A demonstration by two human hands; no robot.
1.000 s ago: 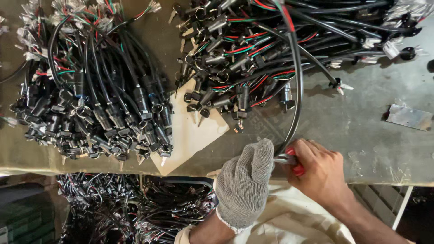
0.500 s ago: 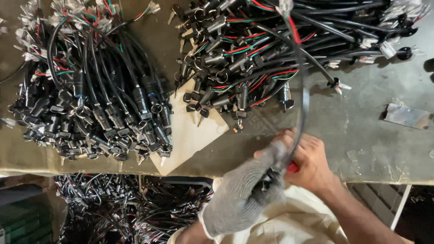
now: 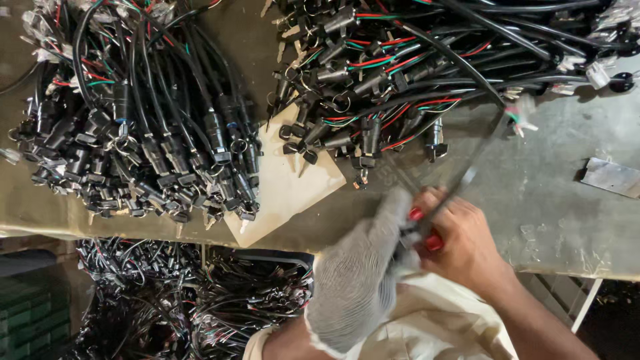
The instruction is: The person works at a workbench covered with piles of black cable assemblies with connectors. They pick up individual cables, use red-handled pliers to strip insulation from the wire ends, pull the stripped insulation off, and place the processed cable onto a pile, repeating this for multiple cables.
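My left hand [image 3: 357,283], in a grey knit glove, is closed around the near end of a black cable [image 3: 467,175] at the table's front edge. My bare right hand [image 3: 460,243] grips the same cable just beside the glove, with a small red-handled tool [image 3: 433,241] partly hidden in its fingers. The cable runs up and right, blurred, to its coloured wire end [image 3: 520,117] near the right-hand pile of black cable assemblies [image 3: 427,73].
A second pile of black cables with connectors [image 3: 140,133] lies at the left. A beige card sheet [image 3: 287,187] sits between the piles. A metal plate [image 3: 610,177] lies at the right edge of the grey table [image 3: 560,220]. More cables [image 3: 187,300] fill a bin below.
The cable swung from standing straight up to leaning right, its wire end dropping onto the table. My gloved hand slid along it, and both hands moved slightly.
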